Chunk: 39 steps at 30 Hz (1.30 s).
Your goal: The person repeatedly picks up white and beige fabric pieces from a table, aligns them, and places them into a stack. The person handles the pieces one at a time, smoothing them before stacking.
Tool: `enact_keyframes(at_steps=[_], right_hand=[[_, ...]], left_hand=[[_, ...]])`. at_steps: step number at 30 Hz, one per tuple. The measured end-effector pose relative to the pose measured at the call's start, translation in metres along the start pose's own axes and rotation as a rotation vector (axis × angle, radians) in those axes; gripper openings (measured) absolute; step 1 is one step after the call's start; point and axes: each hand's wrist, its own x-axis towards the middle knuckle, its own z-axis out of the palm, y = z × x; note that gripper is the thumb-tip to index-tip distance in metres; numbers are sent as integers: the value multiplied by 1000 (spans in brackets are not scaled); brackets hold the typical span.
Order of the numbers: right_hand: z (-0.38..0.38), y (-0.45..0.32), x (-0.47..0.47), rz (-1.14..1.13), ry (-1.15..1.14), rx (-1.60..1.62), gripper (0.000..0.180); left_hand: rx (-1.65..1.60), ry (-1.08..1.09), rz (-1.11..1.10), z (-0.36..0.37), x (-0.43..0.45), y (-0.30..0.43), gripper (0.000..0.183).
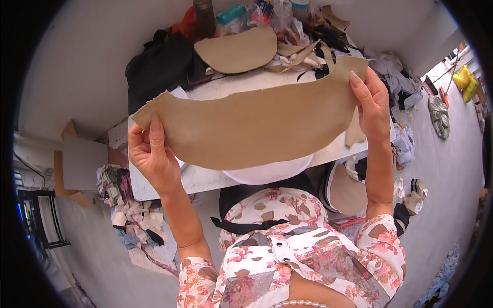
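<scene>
A wide tan fabric panel [246,129] is stretched out in front of me, raised over the white table [204,181]. Its upper edge dips in a shallow curve and its lower edge bows outward. My left hand [156,154] pinches the left end between thumb and fingers. The right end, which stands higher, is pinched by my right hand [371,102]. Below the panel's lower edge shows part of a white rounded piece [271,171]. A small tan scrap [355,131] lies on the table beside my right wrist.
Another tan curved piece [238,50] rests at the table's back, beside black fabric [161,69] and tan strips [304,57]. Plastic bags [285,23] and a dark jar [204,17] stand behind. Cloth scraps [140,223] and an open cardboard box [84,161] are at the left.
</scene>
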Motion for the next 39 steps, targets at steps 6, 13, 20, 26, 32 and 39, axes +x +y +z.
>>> enact_keyframes(at_steps=[6,13,20,26,32,39], right_hand=[[0,16,-17,106,-35,-23,29],[1,66,-10,283,-66,-80,26],[-7,129,1,360,-96,-263,22],[0,128,3,381,-35,-455,16],[4,132,5,271,-11,-805,21],[35,88,-4,-272,-66,-1167,53]], left_hand=[[39,62,-221,-9,-24,-10,14],[66,99,-443,-25,-29,-70,13],[435,16,-545,-34,-24,-109,15],[716,-81,-493,-38,-18,-118,16],[848,-114,-460,-30,-16,-114,18],[1081,-59,-213,-18,-20,-95,35]])
